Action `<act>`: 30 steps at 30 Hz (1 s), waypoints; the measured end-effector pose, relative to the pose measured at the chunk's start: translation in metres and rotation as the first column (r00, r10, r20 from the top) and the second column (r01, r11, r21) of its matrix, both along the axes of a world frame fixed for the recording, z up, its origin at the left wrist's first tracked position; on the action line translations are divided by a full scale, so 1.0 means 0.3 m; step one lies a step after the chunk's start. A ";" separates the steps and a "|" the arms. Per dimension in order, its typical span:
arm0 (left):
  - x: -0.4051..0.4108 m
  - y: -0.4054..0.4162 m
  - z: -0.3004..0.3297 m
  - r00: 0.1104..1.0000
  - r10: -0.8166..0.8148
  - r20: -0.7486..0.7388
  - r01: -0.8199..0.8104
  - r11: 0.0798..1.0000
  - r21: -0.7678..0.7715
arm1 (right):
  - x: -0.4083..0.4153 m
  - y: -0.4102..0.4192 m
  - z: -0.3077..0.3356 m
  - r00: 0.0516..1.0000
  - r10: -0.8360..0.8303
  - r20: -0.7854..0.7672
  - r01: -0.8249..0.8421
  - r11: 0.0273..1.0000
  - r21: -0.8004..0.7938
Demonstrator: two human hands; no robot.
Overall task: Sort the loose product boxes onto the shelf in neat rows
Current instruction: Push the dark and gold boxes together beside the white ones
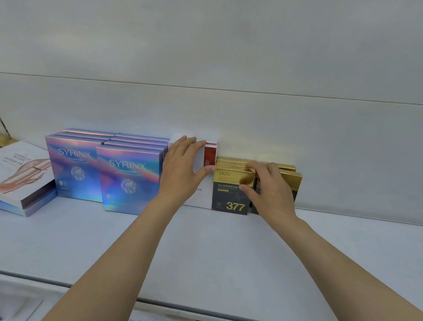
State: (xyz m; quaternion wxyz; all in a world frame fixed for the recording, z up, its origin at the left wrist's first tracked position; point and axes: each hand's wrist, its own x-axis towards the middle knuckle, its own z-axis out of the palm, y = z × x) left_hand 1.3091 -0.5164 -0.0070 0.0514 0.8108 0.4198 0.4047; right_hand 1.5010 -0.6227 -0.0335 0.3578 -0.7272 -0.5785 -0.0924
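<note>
Now the left hand (182, 171) grips the upright white-and-red box (209, 155), fingers over its top and thumb across its front, mid-shelf (209, 252) beside the holographic SYRINX boxes (130, 178). Just right, the right hand (270, 189) pinches the front gold-and-black ZKZU box (229, 196), touching the white box's side.

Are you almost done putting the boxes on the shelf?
Mostly, it seems. The shiny SYRINX boxes already stand in two neat rows. Right now the left hand holds the white and red boxes, and the right hand pinches the gold ZKZU boxes, lining them up. Still left: the flat boxes stacked at the far left look unsorted.
</note>
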 end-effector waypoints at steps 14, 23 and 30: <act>-0.035 -0.038 0.103 0.994 -0.050 -0.098 0.036 0.989 -0.143 | -0.012 -0.032 0.115 1.000 0.009 0.024 -0.003 0.973 -0.232; -0.460 -0.102 0.331 0.976 -0.164 -0.140 0.140 0.975 -0.171 | -0.278 -0.061 0.456 0.942 -0.069 0.328 0.233 0.838 -0.493; -1.115 -0.158 0.446 0.970 -0.051 -0.238 0.035 0.997 -0.074 | -0.891 -0.042 0.640 0.906 0.240 0.348 -0.122 0.937 -0.328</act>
